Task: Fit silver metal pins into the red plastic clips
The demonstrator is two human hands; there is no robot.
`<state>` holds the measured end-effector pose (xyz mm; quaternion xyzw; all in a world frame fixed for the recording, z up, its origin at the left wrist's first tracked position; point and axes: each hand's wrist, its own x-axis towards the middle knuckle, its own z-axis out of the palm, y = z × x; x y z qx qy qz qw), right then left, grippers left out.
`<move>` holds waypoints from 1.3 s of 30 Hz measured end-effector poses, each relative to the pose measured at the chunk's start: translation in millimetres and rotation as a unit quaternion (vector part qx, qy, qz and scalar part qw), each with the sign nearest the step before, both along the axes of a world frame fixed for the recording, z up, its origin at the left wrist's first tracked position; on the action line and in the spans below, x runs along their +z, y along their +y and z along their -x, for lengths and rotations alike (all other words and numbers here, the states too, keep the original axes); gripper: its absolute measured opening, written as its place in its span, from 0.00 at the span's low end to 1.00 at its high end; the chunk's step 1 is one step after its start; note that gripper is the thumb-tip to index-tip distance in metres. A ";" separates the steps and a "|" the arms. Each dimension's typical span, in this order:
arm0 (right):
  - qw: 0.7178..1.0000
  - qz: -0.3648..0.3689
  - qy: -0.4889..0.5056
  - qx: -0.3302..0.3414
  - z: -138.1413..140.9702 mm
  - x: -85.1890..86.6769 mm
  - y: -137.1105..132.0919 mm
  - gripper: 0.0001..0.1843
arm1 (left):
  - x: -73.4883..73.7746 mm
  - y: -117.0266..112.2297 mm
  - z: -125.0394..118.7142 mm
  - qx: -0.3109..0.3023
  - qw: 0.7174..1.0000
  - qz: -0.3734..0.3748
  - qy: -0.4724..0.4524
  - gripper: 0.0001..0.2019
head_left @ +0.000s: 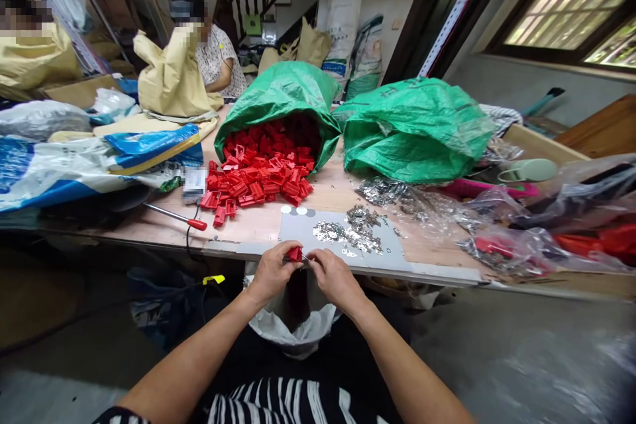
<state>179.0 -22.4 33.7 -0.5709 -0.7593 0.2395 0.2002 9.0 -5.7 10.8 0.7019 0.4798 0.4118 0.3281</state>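
Note:
Between finger and thumb, my left hand (273, 273) is closed on a small red plastic part (295, 254). My right hand (334, 276) pinches a thin metal piece (305, 258) against the right side of that part; its exact kind is too small to make out. Both hands are over a white sack (293, 338) that hangs open below the table edge. Beyond them, small silvery metal pieces (360, 228) lie on a grey sheet (293, 232). A heap of similar red plastic parts (258, 175) spills from a green woven sack (283, 83) onto the table.
A second green sack (417, 126) lies to the right, near clear plastic bags (511, 245). A red-tipped metal lever (179, 217) juts out at the left, beside white-and-blue sacks (74, 165). Another person (223, 59) sits across the table (338, 179).

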 end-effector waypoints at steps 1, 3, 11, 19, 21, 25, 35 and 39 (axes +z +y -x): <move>1.000 -0.011 0.027 0.004 -2.5 -2.1 -3.5 0.11 | 1.9 -4.1 0.6 0.007 1.000 0.003 -0.009 0.14; 0.996 -0.031 0.078 0.014 -6.7 -5.0 -10.5 0.12 | 6.4 -12.0 2.5 0.019 0.999 0.009 -0.030 0.13; 0.978 0.023 0.203 0.027 -12.9 -3.8 -30.2 0.12 | 26.3 -31.2 -1.5 0.013 0.943 0.150 -0.298 0.15; 0.968 0.040 0.227 0.102 -5.5 23.2 -46.9 0.23 | 37.0 -48.9 -3.9 -0.056 0.716 0.398 -0.570 0.04; 0.969 0.029 0.221 0.108 -5.1 26.6 -48.5 0.23 | 38.0 -52.0 -3.7 -0.046 0.694 0.415 -0.586 0.02; 0.976 -0.022 0.200 0.082 -5.3 24.8 -49.6 0.20 | 41.3 -59.2 -4.6 -0.047 0.673 0.433 -0.598 0.03; 0.978 -0.021 0.185 0.093 -6.7 36.7 -66.3 0.22 | 51.4 -73.5 -7.6 -0.053 0.638 0.460 -0.615 0.08; 0.979 -0.071 0.176 0.076 -3.2 39.3 -67.0 0.18 | 57.6 -79.6 -10.7 -0.035 0.627 0.455 -0.632 0.10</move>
